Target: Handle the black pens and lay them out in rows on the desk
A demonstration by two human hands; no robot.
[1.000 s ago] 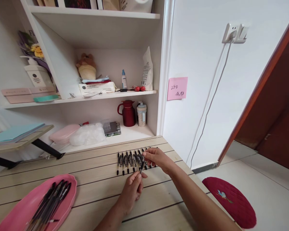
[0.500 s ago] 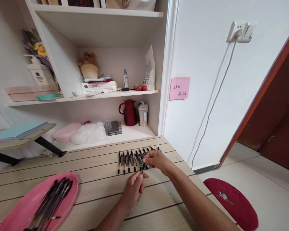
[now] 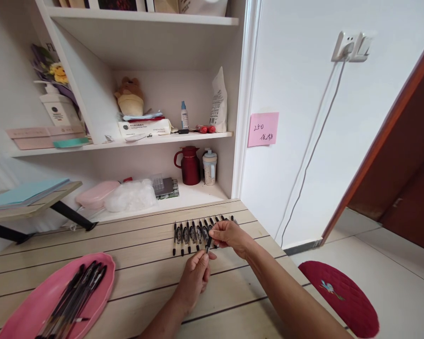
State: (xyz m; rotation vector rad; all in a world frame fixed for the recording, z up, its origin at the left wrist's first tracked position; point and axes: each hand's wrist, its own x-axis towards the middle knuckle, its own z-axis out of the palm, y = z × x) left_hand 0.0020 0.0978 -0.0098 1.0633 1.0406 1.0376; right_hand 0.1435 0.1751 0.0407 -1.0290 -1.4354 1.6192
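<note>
Between my two hands is a black pen (image 3: 208,244), tilted, its upper black end pinched by my right hand (image 3: 226,234). My left hand (image 3: 197,273) grips the lower part, with the thumb and fingers closed round it, so most of the barrel is hidden. Just beyond my hands, a row of disassembled pens (image 3: 187,235) lies on the wooden table (image 3: 141,278), with caps and clear-and-black parts set side by side; my right hand covers some of them. At the left, several black pens (image 3: 74,296) lie in a pink oval plate (image 3: 109,273).
Behind the table, white shelves (image 3: 144,136) hold a red thermos jug (image 3: 191,165), a light tumbler (image 3: 209,167) and a bag of white stuff (image 3: 130,195). A small raised stand (image 3: 49,200) is at the left, a red stool (image 3: 339,296) at the right.
Both hands stay almost in place on the pen, shifting very slightly left. The pens on the table and in the plate look the same.
</note>
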